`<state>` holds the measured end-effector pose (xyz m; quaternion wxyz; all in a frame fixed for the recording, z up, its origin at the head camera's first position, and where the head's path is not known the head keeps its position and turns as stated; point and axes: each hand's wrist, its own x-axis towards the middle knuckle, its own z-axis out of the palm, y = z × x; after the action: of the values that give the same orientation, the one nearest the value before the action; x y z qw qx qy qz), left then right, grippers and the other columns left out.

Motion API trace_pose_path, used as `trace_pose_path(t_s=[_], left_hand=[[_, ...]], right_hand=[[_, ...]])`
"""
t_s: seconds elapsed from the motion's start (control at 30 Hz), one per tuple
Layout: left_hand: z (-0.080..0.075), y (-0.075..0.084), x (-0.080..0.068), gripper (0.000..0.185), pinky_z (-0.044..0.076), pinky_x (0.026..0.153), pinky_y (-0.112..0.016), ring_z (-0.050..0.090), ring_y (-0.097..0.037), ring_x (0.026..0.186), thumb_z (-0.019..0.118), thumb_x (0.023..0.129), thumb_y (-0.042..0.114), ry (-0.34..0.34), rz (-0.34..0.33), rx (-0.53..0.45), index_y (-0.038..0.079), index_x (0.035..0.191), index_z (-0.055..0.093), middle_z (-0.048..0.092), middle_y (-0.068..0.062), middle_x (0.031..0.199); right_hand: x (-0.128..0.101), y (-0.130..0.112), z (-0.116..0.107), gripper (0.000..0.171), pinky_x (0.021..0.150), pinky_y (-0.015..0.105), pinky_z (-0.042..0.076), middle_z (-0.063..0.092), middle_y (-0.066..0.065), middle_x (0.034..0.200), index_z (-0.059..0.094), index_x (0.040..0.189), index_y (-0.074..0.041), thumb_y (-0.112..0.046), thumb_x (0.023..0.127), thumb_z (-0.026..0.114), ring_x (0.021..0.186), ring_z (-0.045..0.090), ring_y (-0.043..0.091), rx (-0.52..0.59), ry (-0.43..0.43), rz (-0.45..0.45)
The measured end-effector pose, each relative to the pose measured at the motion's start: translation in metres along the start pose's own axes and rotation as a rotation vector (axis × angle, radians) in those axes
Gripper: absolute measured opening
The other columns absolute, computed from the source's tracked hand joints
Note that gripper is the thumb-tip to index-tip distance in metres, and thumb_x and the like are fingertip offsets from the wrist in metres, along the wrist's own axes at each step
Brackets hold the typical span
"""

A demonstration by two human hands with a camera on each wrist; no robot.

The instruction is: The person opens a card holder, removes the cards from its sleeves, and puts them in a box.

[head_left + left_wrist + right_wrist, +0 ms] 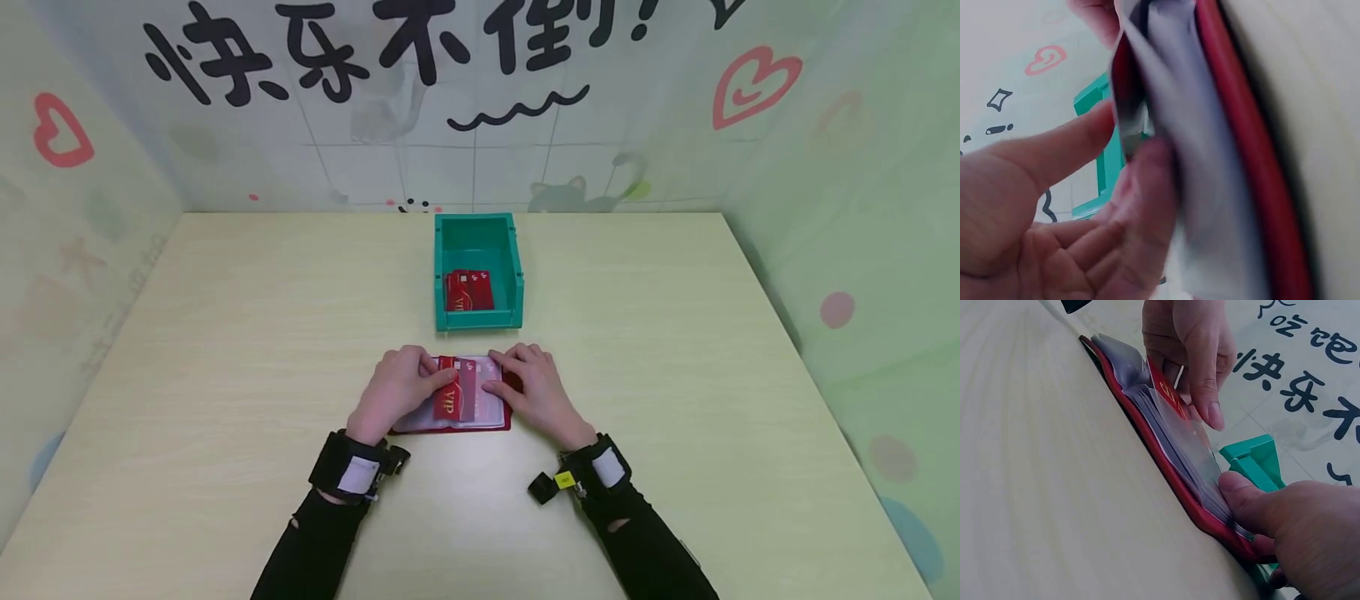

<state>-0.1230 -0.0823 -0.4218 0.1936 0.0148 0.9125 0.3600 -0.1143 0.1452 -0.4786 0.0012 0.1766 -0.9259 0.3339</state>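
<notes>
A card holder with a red cover and clear plastic sleeves lies open on the table. My left hand pinches a red VIP card between thumb and fingers. Part of that card sits under a clear sleeve, as its paler right portion shows in the head view. In the right wrist view the red card stands up at the sleeve's edge. My right hand holds the right edge of the clear pages, its thumb on top. The left wrist view shows the holder's red cover close up and blurred.
A teal bin stands just behind the card holder, with several red cards inside. The pale wooden table stretches to both sides. A printed backdrop rises along the table's back edge.
</notes>
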Motion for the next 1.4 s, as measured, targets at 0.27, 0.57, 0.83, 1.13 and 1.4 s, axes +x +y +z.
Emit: trace_pose_path(t_s=[0.27,0.57,0.83,1.13,1.4], left_hand=[[0.0,-0.006,0.006,0.052,0.055,0.061,-0.025,0.064,-0.015,0.059,0.075,0.091,0.018,-0.063,0.001,-0.133,0.0,0.133,0.052,0.07,-0.015,0.09],[-0.009,-0.009,-0.001,0.048,0.059,0.067,-0.029,0.067,-0.02,0.075,0.07,0.094,0.012,-0.08,0.018,-0.14,0.004,0.139,0.054,0.063,-0.02,0.108],[-0.025,-0.005,-0.005,0.043,0.057,0.074,-0.031,0.06,-0.028,0.095,0.064,0.098,0.011,-0.064,0.02,-0.09,0.003,0.138,0.052,0.061,-0.02,0.111],[-0.03,0.019,0.007,0.049,0.06,0.087,-0.044,0.065,-0.035,0.104,0.062,0.098,0.009,0.041,0.125,-0.14,0.008,0.145,0.046,0.059,-0.022,0.119],[-0.034,0.05,0.029,0.049,0.06,0.089,-0.047,0.064,-0.036,0.103,0.06,0.099,0.007,0.129,0.235,-0.118,0.009,0.146,0.046,0.058,-0.022,0.128]], right_hand=[[-0.003,0.001,-0.001,0.054,0.095,0.043,0.043,0.064,0.009,0.11,0.063,0.135,-0.006,-0.03,0.088,0.077,0.107,0.052,0.024,0.013,0.004,-0.009],[-0.005,0.0,0.0,0.053,0.091,0.04,0.04,0.064,0.007,0.107,0.064,0.134,-0.007,-0.031,0.088,0.077,0.104,0.051,0.023,0.014,0.012,-0.021],[-0.009,0.0,-0.002,0.052,0.092,0.04,0.04,0.064,0.007,0.105,0.065,0.134,-0.006,-0.031,0.089,0.077,0.103,0.051,0.024,0.02,0.007,-0.016],[-0.013,-0.001,-0.002,0.051,0.092,0.039,0.04,0.063,0.007,0.104,0.065,0.133,-0.007,-0.032,0.09,0.076,0.102,0.051,0.023,0.0,-0.005,-0.006],[-0.016,-0.002,-0.002,0.051,0.09,0.038,0.039,0.063,0.007,0.103,0.065,0.133,-0.007,-0.032,0.09,0.075,0.1,0.05,0.022,-0.003,-0.008,-0.01]])
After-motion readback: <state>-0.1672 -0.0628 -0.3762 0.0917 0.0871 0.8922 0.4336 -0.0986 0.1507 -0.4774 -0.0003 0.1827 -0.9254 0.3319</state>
